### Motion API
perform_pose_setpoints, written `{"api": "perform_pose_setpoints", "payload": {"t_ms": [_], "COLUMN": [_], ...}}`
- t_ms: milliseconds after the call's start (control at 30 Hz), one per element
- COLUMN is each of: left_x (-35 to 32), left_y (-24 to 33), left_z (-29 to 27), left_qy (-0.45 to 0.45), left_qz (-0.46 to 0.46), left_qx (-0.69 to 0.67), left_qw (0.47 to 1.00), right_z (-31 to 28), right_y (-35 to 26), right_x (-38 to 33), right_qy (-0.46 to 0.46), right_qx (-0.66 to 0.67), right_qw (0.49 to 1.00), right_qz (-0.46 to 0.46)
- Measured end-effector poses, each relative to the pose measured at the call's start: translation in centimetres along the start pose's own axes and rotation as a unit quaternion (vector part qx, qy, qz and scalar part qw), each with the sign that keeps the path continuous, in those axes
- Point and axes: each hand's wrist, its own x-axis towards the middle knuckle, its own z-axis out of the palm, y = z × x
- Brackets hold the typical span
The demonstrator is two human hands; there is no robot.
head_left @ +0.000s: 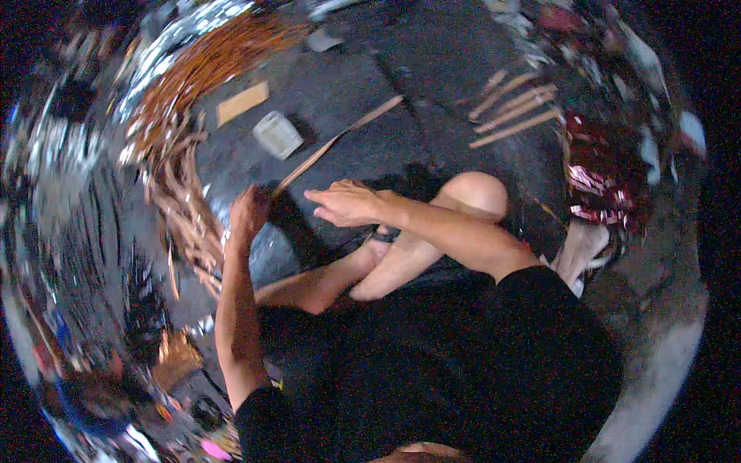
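Note:
My left hand point(249, 211) is closed around the near end of a long, thin brown strip point(340, 137). From that fist the strip slants away to the upper right, above the dark floor. My right hand point(349, 203) is to the right of the strip's near end, apart from it, with its fingers stretched toward my left hand. Nothing shows in the right hand. Beyond the hands a small whitish box-shaped thing point(278, 136) lies on the floor, and past it a flat tan block point(243, 103).
Many loose brown strips point(189, 204) are heaped at the left, beside a pile of orange-brown strands point(212, 62). Several similar strips point(519, 108) lie at the far right. Dark red shiny packets point(598, 181) are at the right edge. My crossed legs point(417, 258) are under my right forearm.

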Motion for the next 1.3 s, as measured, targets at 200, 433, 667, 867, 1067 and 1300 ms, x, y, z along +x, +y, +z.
{"api": "perform_pose_setpoints", "payload": {"t_ms": [200,433,667,867,1067,1300], "left_x": [-0.1,13.7,30.4,40.3,39.2,34.2], "left_y": [6.5,31.4,51.2,58.5,50.9,38.3], "left_z": [-7.7,-16.7,-14.1,-6.5,11.8,16.0], "left_qy": [-0.237,-0.082,0.179,-0.082,-0.145,-0.125], "left_qz": [-0.087,0.164,0.541,0.424,0.265,0.247], "left_qx": [-0.385,-0.267,-0.021,-0.298,-0.252,-0.106], "left_qw": [0.888,0.946,0.821,0.851,0.919,0.955], "right_z": [-5.1,0.4,-0.2,0.7,0.6,1.5], "right_y": [1.1,3.5,4.4,6.3,5.5,6.4], "right_x": [-4.2,-0.6,1.9,3.5,0.5,-0.4], "right_qy": [0.047,0.138,0.152,0.138,0.177,0.187], "right_qx": [0.062,0.148,0.155,0.125,0.178,0.184], "right_qw": [0.996,0.979,0.974,0.981,0.968,0.965], "right_qz": [0.037,0.035,0.071,0.057,0.030,0.029]}}
